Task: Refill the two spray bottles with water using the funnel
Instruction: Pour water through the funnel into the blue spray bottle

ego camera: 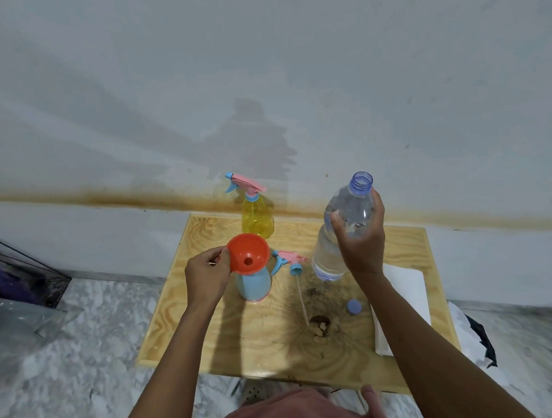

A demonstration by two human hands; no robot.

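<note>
Funnel (251,247), smooth orange plastic, seems seated in the open neck of the pale blue spray bottle (253,284) at frame centre on the plywood table (210,326), its rim pinched by the left grip (206,276). Just right of it, the right grip (363,239) wraps a clear, uncapped water bottle (327,257), long axis near upright, mouth up, so pouring means tipping it leftward.

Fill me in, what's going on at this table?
A person is setting up to refill the blue spray bottle. The left hand holds the orange funnel by its rim on top of that bottle. The right hand grips the uncapped water bottle, mouth up, not pouring yet. A removed trigger head and the blue cap lie on the table. The yellow spray bottle stands behind, sprayer on.
</note>
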